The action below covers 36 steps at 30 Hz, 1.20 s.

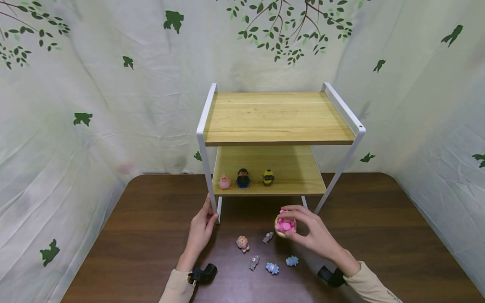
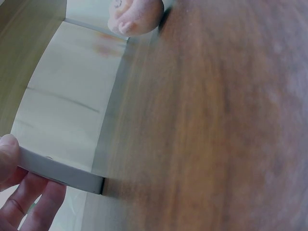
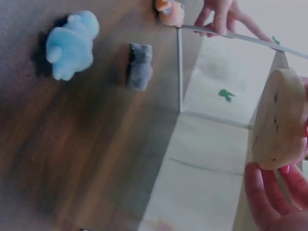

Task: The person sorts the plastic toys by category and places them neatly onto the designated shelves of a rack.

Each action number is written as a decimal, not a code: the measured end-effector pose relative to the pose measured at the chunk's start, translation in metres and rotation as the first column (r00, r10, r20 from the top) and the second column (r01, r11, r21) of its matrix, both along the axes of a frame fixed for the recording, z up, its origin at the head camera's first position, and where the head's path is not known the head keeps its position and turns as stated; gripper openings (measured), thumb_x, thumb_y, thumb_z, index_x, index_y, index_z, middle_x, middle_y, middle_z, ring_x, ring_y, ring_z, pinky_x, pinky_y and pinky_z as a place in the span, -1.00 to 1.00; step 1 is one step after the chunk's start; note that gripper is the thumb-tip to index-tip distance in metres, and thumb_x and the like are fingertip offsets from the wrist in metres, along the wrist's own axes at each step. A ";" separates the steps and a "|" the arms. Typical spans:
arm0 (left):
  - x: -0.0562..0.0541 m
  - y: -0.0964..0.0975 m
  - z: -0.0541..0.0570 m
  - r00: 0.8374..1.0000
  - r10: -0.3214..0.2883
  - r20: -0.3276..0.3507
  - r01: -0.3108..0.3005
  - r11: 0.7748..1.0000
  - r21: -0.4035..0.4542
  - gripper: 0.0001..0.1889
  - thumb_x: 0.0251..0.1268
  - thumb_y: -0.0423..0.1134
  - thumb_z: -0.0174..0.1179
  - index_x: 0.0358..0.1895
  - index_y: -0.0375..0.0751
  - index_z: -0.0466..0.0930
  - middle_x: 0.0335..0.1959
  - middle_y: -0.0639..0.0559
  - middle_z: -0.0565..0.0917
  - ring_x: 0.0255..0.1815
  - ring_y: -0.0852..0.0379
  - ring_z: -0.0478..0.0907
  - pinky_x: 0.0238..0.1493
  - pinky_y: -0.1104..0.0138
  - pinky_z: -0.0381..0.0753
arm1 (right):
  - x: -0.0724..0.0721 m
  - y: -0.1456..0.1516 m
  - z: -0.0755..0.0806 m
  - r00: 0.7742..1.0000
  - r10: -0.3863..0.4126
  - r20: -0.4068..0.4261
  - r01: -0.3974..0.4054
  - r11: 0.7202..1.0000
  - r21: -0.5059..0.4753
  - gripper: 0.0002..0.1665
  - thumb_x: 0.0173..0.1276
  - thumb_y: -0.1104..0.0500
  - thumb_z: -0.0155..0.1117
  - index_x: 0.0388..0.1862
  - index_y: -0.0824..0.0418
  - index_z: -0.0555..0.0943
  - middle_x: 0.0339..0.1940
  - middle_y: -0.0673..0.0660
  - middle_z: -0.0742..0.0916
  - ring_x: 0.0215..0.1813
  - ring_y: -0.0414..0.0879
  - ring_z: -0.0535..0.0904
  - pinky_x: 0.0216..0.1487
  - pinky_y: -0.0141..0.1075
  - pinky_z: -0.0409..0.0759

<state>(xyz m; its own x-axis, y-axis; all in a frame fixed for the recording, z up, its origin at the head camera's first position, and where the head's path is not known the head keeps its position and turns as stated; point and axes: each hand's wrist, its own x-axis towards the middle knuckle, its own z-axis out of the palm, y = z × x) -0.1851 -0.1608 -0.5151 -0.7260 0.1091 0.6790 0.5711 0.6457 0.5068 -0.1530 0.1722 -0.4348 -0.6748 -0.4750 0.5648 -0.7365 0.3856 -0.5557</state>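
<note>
Head view, right fingers [image 1: 299,215] holding one toy [image 1: 285,226], five figurines [image 1: 272,268] nearby

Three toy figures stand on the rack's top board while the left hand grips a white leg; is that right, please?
Only the level is wrong: the head view shows the three toy figures on the lower board, while the left hand grips a white leg.

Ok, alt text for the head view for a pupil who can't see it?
A person's right hand holds a pink toy above a table; the left hand grips a rack leg. Three figures stand on the lower shelf; five more are on the table.
</note>
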 end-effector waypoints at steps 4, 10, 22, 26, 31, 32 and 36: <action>0.000 0.000 0.000 1.000 0.005 0.010 -0.005 1.000 0.000 0.02 0.11 -0.52 0.29 0.54 0.16 -0.11 -0.48 -0.04 0.53 -0.51 0.12 0.48 -0.46 0.22 0.53 | -0.003 0.004 0.002 1.000 0.000 0.005 0.000 1.000 -0.004 -0.50 0.04 0.27 0.51 0.01 0.09 0.64 0.10 0.14 0.61 0.13 0.03 0.52 0.09 -0.30 0.44; 0.001 0.000 0.000 1.000 0.007 0.016 -0.007 1.000 0.000 0.02 0.12 -0.52 0.29 0.55 0.16 -0.11 -0.48 -0.04 0.53 -0.51 0.12 0.47 -0.46 0.22 0.52 | -0.004 0.005 0.009 0.999 -0.027 -0.030 0.027 1.000 -0.009 -0.48 -0.02 0.29 0.52 -0.01 0.12 0.64 0.08 0.18 0.62 0.12 0.09 0.51 0.07 -0.26 0.46; 0.001 0.000 0.001 1.000 -0.001 0.012 0.001 1.000 0.003 0.02 0.10 -0.53 0.29 0.54 0.14 -0.10 -0.48 -0.03 0.51 -0.51 0.14 0.45 -0.46 0.24 0.51 | -0.006 0.010 0.020 0.999 -0.046 0.018 0.046 0.999 -0.001 -0.53 0.11 0.24 0.44 0.05 0.02 0.64 0.14 0.11 0.60 0.19 -0.02 0.47 0.13 -0.27 0.42; 0.001 0.000 0.000 1.000 0.000 0.017 0.000 1.000 0.003 0.00 0.11 -0.53 0.28 0.54 0.11 -0.09 -0.48 -0.02 0.51 -0.51 0.15 0.44 -0.46 0.25 0.50 | -0.007 0.011 0.023 0.998 -0.050 0.027 0.050 0.999 -0.003 -0.53 0.12 0.24 0.44 0.06 0.02 0.64 0.15 0.09 0.60 0.21 -0.03 0.46 0.16 -0.31 0.39; 0.001 0.000 0.000 1.000 0.008 0.030 -0.008 1.000 -0.004 -0.02 0.12 -0.51 0.28 0.54 0.08 -0.08 -0.48 -0.01 0.51 -0.50 0.14 0.43 -0.45 0.25 0.49 | -0.009 0.013 0.029 0.998 -0.062 0.001 0.062 0.998 -0.012 -0.52 0.10 0.27 0.43 0.05 0.05 0.65 0.14 0.09 0.61 0.18 0.00 0.48 0.13 -0.27 0.42; 0.001 0.000 0.000 0.999 0.009 0.035 -0.008 1.000 -0.005 -0.02 0.13 -0.50 0.28 0.54 0.09 -0.09 -0.47 -0.01 0.51 -0.50 0.14 0.44 -0.44 0.24 0.50 | -0.009 0.013 0.030 0.998 -0.064 -0.007 0.064 0.998 -0.015 -0.52 0.10 0.28 0.43 0.05 0.06 0.65 0.14 0.09 0.61 0.17 0.01 0.48 0.13 -0.26 0.43; 0.003 0.000 0.001 0.999 0.017 0.052 -0.016 1.000 -0.005 -0.01 0.14 -0.49 0.28 0.55 0.15 -0.11 -0.46 -0.03 0.52 -0.48 0.12 0.47 -0.42 0.22 0.52 | -0.010 0.013 0.033 0.998 -0.065 -0.026 0.064 0.998 -0.024 -0.51 0.06 0.31 0.44 0.04 0.11 0.65 0.15 0.11 0.61 0.17 0.06 0.49 0.12 -0.24 0.44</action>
